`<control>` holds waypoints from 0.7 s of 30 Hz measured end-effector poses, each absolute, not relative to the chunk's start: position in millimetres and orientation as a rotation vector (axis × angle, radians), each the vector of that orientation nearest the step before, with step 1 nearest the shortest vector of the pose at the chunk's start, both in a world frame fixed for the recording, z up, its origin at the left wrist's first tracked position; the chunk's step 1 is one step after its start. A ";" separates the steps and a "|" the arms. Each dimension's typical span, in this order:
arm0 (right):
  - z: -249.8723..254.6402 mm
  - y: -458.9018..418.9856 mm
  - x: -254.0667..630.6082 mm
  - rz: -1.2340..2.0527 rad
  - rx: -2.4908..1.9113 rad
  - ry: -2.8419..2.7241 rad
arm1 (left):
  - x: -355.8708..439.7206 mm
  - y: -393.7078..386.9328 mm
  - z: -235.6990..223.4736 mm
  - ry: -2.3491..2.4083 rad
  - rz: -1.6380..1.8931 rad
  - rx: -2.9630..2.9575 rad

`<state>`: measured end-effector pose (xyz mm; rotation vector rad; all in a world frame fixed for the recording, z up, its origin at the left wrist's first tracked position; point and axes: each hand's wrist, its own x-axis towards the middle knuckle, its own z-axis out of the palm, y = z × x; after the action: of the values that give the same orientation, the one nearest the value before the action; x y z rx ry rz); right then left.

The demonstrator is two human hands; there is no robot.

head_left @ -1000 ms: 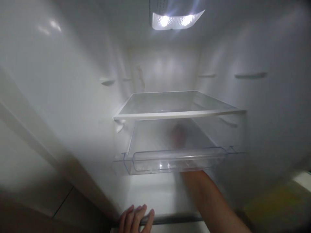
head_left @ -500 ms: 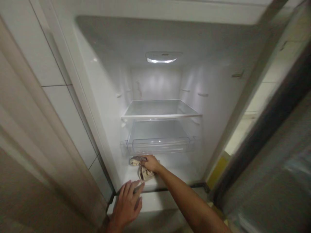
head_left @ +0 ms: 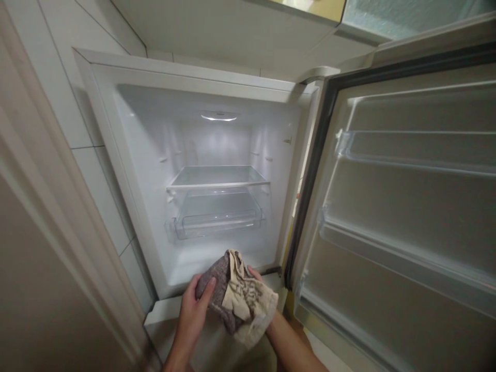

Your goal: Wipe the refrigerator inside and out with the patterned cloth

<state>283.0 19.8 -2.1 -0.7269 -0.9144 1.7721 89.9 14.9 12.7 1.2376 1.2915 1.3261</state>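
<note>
A cream and grey-brown patterned cloth [head_left: 248, 299] is bunched between both hands, just in front of the open fridge [head_left: 189, 263]. My left hand [head_left: 197, 299] grips its grey-brown left side, thumb on top. Behind the right side of the cloth is my right hand [head_left: 258, 276]; only some fingertips and the wrist show, and the cloth covers the rest. Inside the fridge are a glass shelf [head_left: 220, 176] and, beneath it, a clear plastic drawer [head_left: 220, 222].
The fridge door [head_left: 406, 206] stands wide open on the right, with clear door racks [head_left: 418, 150] on its inside. A fridge lamp [head_left: 219, 118] glows at the top. White wall tiles [head_left: 96, 191] and a pale door frame [head_left: 46, 206] flank the left.
My right hand has brought the cloth from the fridge floor out towards me, and my left hand now holds it too. The view has drawn back, showing the whole opening and the door racks.
</note>
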 end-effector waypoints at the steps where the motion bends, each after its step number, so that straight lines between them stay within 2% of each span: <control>1: 1.8 11.8 284.8 1.803 -0.672 -0.886 | 90.0 11.9 18.6 1.291 1.343 1.254; 5: 9.5 -11.9 289.3 1.828 -0.589 -0.874 | 90.6 8.0 30.5 1.296 1.397 1.277; 14: 26.1 -28.0 288.3 1.644 -0.933 -0.787 | 98.2 5.0 50.7 1.211 1.418 1.251; 21: 25.1 -28.6 286.9 1.670 -0.924 -0.611 | 77.5 -3.4 25.1 1.158 1.076 1.181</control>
<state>286.9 -28.6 25.1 -0.9245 -0.6108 1.6698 77.5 -3.4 25.1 1.1811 1.1583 1.0761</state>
